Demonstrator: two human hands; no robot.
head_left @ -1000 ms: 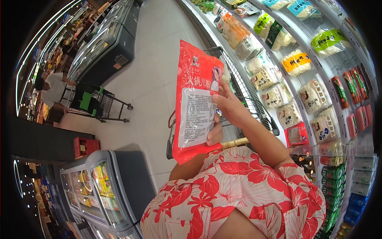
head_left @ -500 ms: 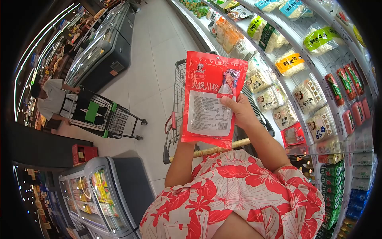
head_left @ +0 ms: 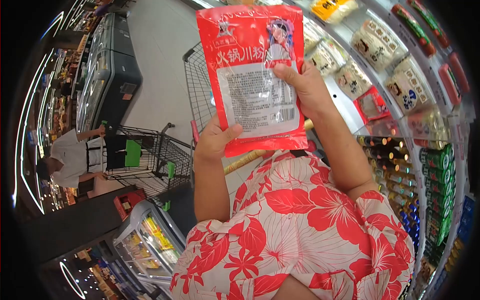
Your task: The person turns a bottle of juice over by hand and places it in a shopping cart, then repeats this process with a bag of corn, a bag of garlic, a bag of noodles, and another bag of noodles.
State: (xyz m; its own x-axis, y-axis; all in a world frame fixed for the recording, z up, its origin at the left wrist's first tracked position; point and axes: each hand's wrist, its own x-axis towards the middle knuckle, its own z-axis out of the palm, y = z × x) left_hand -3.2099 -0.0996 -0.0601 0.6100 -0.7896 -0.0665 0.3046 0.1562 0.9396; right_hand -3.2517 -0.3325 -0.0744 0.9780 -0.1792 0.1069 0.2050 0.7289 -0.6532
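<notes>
Standing in a shop aisle, the person has chilled shelving (head_left: pixel 400 100) of bagged goods and cans running along the right and glass-topped freezer chests (head_left: pixel 107 65) along the left. Another person in a white top (head_left: pixel 70 160) leans on a separate trolley (head_left: pixel 150 155) by those chests, well apart.

Straight ahead is the person's own wire shopping cart (head_left: pixel 200 90), its pale handle bar (head_left: pixel 242 161) just beyond the flowered shirt (head_left: pixel 300 235).

Held up above that cart, upright and facing the camera, is a flat red pack (head_left: pixel 255 75) with a printed white label panel and a barcode. It rests on nothing but the hands. The step in hand looks like reading or checking the label, since the panel is turned square to the view and both hands steady it.

The right hand (head_left: pixel 307 92) grips the pack's right edge about halfway up. Its thumb (head_left: pixel 285 72) is pressed on the front and its fingers are curled closed behind, out of sight. The left hand (head_left: pixel 212 142) pinches the lower left corner, with its thumb (head_left: pixel 231 132) flat across the front and its fingers hidden at the back.

Any further move, whether turning the pack or lowering it toward the cart, would call for one hand to keep its pinch while the other lets go, as the thin pouch would flop if held loosely.
</notes>
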